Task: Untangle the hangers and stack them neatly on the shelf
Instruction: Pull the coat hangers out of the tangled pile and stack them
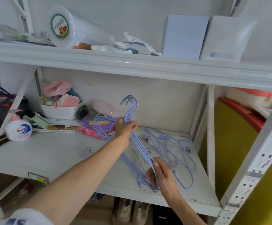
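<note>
Bundle of hangers [137, 143]: thin lilac-blue wire, several aligned, hooks up near shelf [50, 156] back wall, shoulders reaching front edge. Left hand [126, 126] clamped around bundle necks below hooks. Right hand [160, 173] pinched bundle's lower shoulder bend near front edge. Tangled hangers [172, 146], same colour, metal clips, lay flat toward shelf's right side.

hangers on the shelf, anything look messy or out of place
Yes: loose hangers sprawl crisscrossed on the shelf right of the gathered bunch both hands hold, and a stray clip lies alone to the left.
</note>
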